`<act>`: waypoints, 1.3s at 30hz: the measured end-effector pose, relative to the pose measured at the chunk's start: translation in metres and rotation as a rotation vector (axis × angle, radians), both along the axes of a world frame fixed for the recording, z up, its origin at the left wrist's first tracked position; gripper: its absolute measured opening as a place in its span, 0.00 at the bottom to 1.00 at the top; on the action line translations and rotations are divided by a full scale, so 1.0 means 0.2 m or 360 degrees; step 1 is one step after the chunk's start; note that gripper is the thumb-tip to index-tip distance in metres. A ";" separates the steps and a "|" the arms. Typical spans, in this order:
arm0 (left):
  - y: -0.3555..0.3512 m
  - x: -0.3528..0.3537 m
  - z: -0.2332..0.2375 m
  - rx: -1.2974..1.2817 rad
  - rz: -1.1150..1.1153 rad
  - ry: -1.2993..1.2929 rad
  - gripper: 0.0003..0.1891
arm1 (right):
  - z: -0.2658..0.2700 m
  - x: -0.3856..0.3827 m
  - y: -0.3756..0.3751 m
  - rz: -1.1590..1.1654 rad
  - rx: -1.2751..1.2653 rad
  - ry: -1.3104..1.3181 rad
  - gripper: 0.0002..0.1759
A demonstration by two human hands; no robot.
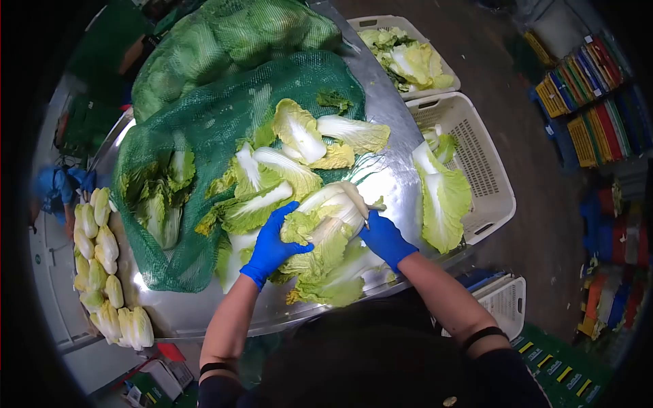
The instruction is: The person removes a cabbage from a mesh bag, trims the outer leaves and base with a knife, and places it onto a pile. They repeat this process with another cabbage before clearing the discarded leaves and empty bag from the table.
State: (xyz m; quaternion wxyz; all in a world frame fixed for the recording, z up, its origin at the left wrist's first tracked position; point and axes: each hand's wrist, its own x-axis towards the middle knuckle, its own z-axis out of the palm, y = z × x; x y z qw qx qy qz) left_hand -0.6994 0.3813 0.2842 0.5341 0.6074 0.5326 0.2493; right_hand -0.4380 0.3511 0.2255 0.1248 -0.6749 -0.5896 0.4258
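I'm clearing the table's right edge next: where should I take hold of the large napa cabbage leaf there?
Probably the far, white rib end of the napa cabbage leaf, coming from the left, over the table: the rib looks firmer than the frilly blade, and the perforated basket sits close on the right.

Glare whitens the metal table [400, 197] just right of the green mesh bag [211, 126], smaller glints lie left of it, and well beyond it dimmer surroundings curve, softening toward black corners.
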 end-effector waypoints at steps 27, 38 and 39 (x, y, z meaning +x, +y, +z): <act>-0.07 0.31 0.23 0.0380 0.0501 -0.0250 0.32 | 0.53 -0.04 0.07 -0.0017 0.0891 0.0696 0.33; 0.13 -0.06 0.10 0.0339 0.0574 0.0254 0.21 | 0.52 -0.10 0.16 -0.0032 0.0524 0.0762 0.32; 0.16 -0.04 0.13 0.0354 0.0568 0.0254 0.21 | 0.51 -0.10 0.17 -0.0063 0.0479 0.0824 0.32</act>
